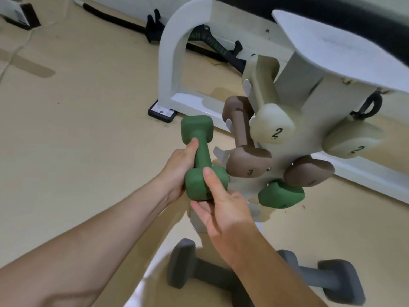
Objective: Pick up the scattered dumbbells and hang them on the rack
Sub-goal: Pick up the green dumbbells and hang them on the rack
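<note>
Green, matte coating covers the dumbbell (202, 158) gripped by both hands. The left hand (177, 171) wraps its fingers around the handle from the left side, with the thumb lying along the handle just under the far head. The right hand (223, 209) closes on the near head: the thumb presses across its upper face and the remaining fingers curl underneath. The dumbbell is held clear of the floor, tilted, with its far head pointing up and away, just left of the rack.

The white rack (307, 138) stands immediately to the right of the held dumbbell. Empty white hooks (219, 152) project from its left side, near the handle of the held dumbbell.

Dumbbells on the rack:
- Two cream dumbbells marked "2": one on the left side (269, 120) and one on the right side (352, 142), at the top level.
- Two brown dumbbells: the left one (245, 156) marked "3", the right one (309, 170) with a blurred marking, one level lower.
- One second green dumbbell (281, 193), on the right side at the lowest occupied level.

Two grey dumbbells (199, 271) (327, 278) lie on the beige floor (88, 129) in front of the rack base, partly hidden by the right forearm. A white machine frame (174, 63) with a black foot stands behind the rack.
</note>
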Demonstrator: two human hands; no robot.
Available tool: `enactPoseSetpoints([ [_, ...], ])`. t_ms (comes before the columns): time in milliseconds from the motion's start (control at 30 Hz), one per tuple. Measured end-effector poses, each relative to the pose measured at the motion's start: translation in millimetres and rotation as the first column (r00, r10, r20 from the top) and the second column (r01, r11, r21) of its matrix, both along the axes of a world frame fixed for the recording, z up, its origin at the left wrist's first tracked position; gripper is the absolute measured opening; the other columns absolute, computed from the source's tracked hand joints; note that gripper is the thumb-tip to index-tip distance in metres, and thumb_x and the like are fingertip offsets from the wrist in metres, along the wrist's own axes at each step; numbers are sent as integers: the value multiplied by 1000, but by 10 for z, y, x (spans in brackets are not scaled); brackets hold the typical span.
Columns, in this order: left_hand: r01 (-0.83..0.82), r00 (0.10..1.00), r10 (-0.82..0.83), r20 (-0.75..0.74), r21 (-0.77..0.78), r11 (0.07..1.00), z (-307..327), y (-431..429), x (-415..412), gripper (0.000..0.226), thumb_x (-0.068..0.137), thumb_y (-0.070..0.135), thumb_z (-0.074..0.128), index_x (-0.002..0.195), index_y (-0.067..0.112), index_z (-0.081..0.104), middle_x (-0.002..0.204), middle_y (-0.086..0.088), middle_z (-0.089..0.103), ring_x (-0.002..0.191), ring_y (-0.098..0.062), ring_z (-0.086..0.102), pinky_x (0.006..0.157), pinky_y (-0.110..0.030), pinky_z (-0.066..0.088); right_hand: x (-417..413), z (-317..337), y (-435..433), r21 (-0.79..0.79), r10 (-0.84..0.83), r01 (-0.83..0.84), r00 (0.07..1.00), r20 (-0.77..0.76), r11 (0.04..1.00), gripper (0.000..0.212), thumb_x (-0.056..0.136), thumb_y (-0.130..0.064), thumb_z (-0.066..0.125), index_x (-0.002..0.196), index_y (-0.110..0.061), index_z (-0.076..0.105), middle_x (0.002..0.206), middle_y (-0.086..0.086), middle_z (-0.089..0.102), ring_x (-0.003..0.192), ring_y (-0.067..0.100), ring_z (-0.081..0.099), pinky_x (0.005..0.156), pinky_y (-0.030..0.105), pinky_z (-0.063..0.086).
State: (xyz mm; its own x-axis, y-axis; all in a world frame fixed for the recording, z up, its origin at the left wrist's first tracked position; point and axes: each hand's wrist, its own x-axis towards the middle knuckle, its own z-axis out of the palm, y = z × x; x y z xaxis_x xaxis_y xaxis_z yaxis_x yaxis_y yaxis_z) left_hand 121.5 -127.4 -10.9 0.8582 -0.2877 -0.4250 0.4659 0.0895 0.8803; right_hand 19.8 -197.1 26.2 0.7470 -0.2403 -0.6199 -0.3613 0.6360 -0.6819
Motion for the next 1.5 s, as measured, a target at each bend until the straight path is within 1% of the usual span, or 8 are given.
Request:
enactPoseSetpoints([
  [167,41,998,-41,50,-14,999,-66,-117,17,47,100,45,40,79,10,62,73,-9,65,65,-21,60,66,-30,47,-84,-101,-101,-1,-26,26,1000,10,1000,50,78,-26,77,117,1,58,110,15,74,103,22,73,107,39,47],
  [333,113,988,-118,101,54,992,-95,-140,72,50,99,44,41,80,7,68,69,-5,67,62,-18,60,63,-27,47,-101,-154,-137,31,-2,2,1000,-4,1000,44,83,-26,75,119,-5,61,103,7,79,98,18,75,107,37,48],
  [567,172,962,-182,201,69,983,-125,-246,35,69,87,57,41,106,-7,62,108,-31,66,85,-33,65,93,-54,49,-145,-204,-226,99,-83,83,997,1,992,32,88,-17,67,118,-5,65,104,8,78,102,21,74,106,38,48],
  [900,229,949,-248,194,117,966,-185,-498,106,70,86,56,41,101,-8,66,108,-24,69,93,-26,63,91,-41,47,-207,-291,-457,65,-109,106,993,50,992,31,79,-25,68,100,-3,75,105,21,58,105,30,48,92,38,56],
  [1133,276,951,-290,110,124,953,-230,-515,166,89,81,64,43,139,-3,47,155,-17,37,140,-29,40,115,-46,34,-153,-319,-553,45,-30,28,998,58,999,25,91,-18,63,112,-3,67,128,40,47,119,32,60,103,38,51],
  [1267,249,950,-278,144,191,949,-203,-442,81,60,98,48,41,120,-3,63,128,-16,64,114,-28,62,105,-46,45,-143,-330,-615,-2,40,-40,998,56,999,46,84,-23,67,124,-1,61,116,18,73,115,26,68,110,42,44],
  [1400,76,947,-146,288,241,968,-51,-252,-114,22,93,25,55,108,17,69,107,-9,71,99,-22,67,93,-40,53,-151,-324,-689,-55,131,-130,991,21,990,51,83,-33,66,126,-5,60,119,16,72,109,25,71,108,43,46],
  [1500,27,902,-48,429,55,998,194,-24,-349,38,73,4,58,106,22,67,102,-2,68,92,-11,63,83,-24,52,-142,-313,-703,-117,190,-191,982,-21,975,61,76,-40,68,127,-8,61,119,15,72,106,25,72,104,41,50],
])
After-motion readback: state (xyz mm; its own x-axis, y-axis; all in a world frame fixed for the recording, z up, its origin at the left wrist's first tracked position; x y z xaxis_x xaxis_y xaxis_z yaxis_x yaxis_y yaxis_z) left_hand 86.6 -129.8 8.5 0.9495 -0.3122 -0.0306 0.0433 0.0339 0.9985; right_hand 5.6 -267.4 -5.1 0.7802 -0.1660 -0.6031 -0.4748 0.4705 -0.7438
